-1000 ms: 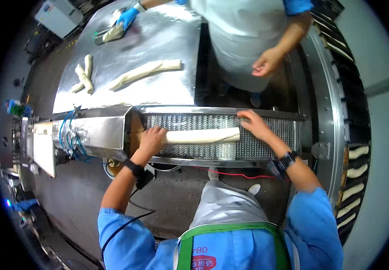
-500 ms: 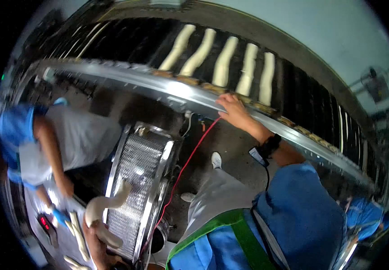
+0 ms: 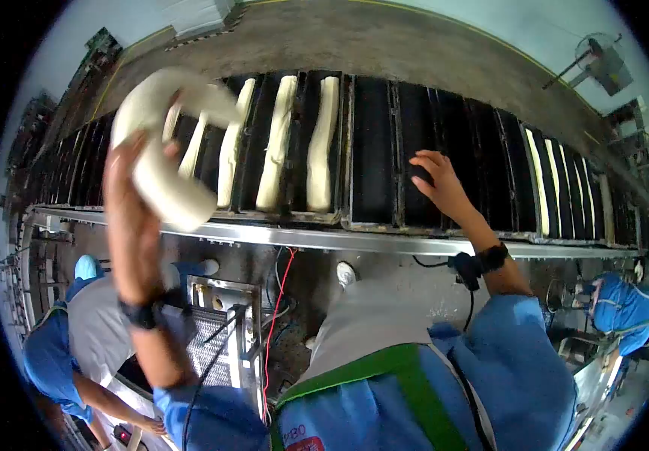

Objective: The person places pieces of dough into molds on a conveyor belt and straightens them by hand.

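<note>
Though curved, dough, both ends rightward.

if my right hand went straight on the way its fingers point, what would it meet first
Most likely the black trough just beyond the fingertips of your right hand; how high the hand hovers above it is unclear.

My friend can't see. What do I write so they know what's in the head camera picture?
A person's left hand holds up a bent, pale dough roll above a row of long black trays, some holding dough strips. The right hand hovers, holding nothing. A co-worker is at lower left.
</note>
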